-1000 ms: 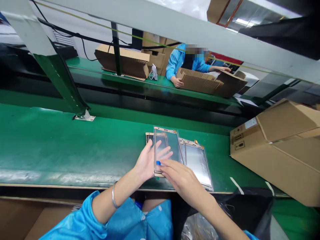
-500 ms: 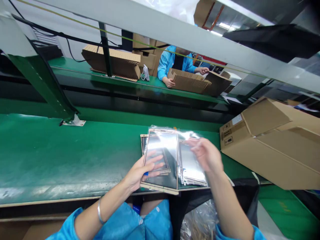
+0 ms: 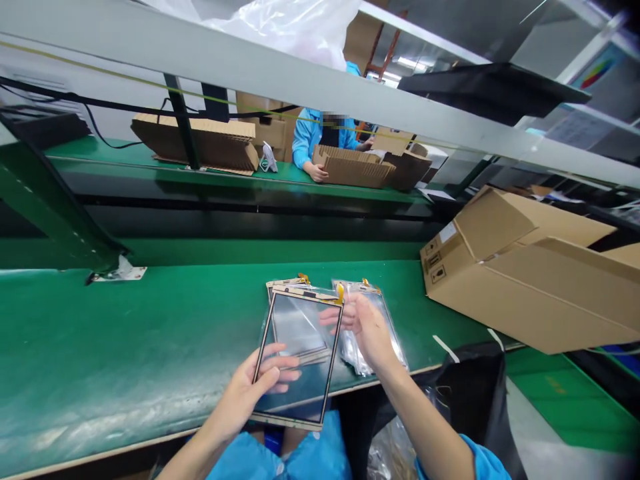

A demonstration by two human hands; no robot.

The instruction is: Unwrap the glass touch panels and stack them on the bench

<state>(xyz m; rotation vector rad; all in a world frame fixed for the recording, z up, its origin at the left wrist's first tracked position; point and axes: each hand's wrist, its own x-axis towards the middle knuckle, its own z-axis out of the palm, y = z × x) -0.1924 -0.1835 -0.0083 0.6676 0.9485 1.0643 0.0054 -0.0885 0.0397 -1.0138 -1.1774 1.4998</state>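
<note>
My left hand (image 3: pixel 253 390) grips a clear glass touch panel (image 3: pixel 305 347) with a gold frame by its lower left edge and holds it tilted above the green belt (image 3: pixel 125 333). My right hand (image 3: pixel 363 325) pinches the panel's upper right edge near a yellow flex tab. Under the panel a second gold-framed panel (image 3: pixel 281 285) lies flat on the belt. Beside it to the right sits a stack of panels in clear bags (image 3: pixel 376 300), partly hidden by my right hand.
A large cardboard box (image 3: pixel 525 267) lies tilted at the right of the belt. A black bag (image 3: pixel 475 393) hangs below the belt's front edge. Across a second belt a person in a blue coat (image 3: pixel 310 137) handles flattened cartons (image 3: pixel 350 167). A grey beam crosses overhead.
The left hand lifted the panel off the belt toward me and tilted it. The right hand came back from the bagged stack and took the panel's upper right edge. The camera swung right.
</note>
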